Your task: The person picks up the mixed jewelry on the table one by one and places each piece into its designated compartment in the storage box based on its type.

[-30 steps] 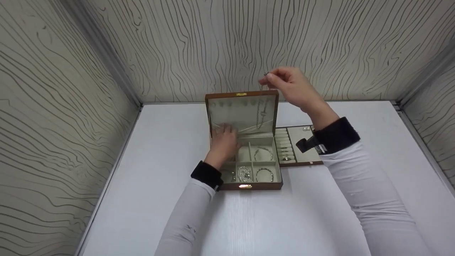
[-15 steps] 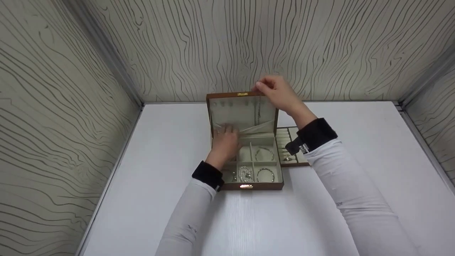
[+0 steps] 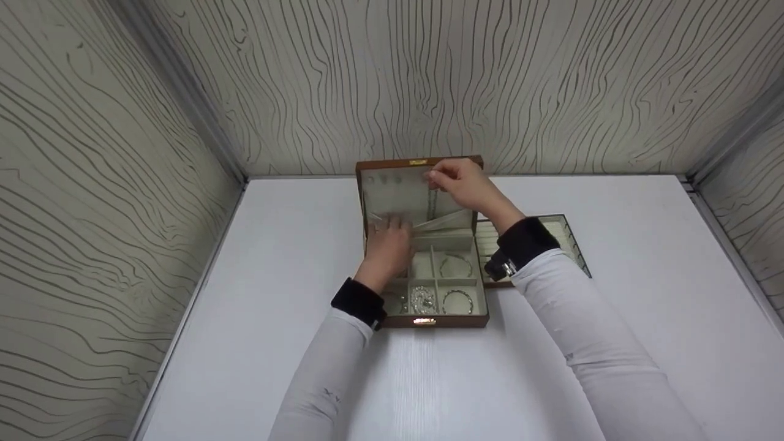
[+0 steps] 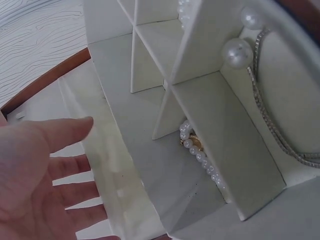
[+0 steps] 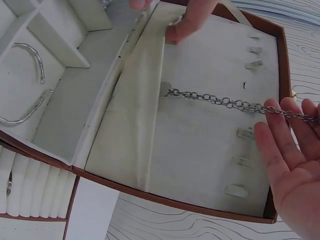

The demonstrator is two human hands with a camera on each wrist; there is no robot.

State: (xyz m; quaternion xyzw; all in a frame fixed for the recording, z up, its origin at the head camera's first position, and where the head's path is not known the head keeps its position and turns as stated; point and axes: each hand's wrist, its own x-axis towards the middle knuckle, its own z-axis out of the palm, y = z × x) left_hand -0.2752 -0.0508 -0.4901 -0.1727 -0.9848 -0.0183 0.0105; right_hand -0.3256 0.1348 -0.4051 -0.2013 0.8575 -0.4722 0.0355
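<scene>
A brown jewelry box with a cream lining stands with its lid raised. My right hand is in front of the lid's upper right and pinches the top of a silver chain necklace. The chain hangs in a doubled strand, its lower end at the mouth of the lid's fabric pocket. Small tabs line the lid near its top edge. With fingers mostly straight, my left hand touches the pocket's edge; its fingertips are partly hidden in the head view.
Box compartments hold a bracelet, a clear beaded piece and a pearl strand. A tray with ring rolls lies against the box's right side, partly under my right forearm. Patterned panels enclose the white table.
My right hand has come down and left from above the lid's top right corner to in front of the lid, bringing the chain necklace along. My left hand stays at the pocket.
</scene>
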